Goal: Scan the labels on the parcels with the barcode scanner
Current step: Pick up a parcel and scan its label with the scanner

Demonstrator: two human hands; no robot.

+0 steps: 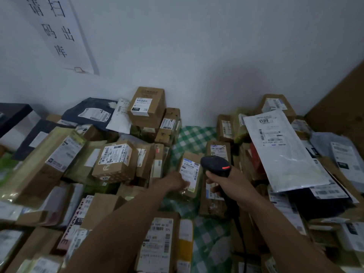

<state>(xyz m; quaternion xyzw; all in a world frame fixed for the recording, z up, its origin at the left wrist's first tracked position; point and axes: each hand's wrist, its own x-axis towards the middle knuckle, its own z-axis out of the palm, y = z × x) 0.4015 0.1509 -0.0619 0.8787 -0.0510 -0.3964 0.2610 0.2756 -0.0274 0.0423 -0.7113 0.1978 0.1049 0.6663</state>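
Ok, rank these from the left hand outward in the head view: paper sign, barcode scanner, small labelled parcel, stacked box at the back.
1. small labelled parcel, held by the left hand.
2. barcode scanner, just to the right.
3. stacked box, farther back, centre-left.
4. paper sign, high up, left.

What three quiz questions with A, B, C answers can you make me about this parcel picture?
1. Where is the white paper sign with black characters?
A. on the pale wall, upper left
B. on a box lid
C. on the floor

2. What colours is the checked cloth?
A. red and white
B. green and white
C. blue and yellow

3. What is the right hand doing?
A. resting open
B. pointing at the ceiling
C. gripping the black barcode scanner

Answers:
1 A, it is stuck high on the wall.
2 B, green and white squares show in the middle gap.
3 C, its fingers curl round the handle, beside the small brown cardboard parcel that the left hand holds.
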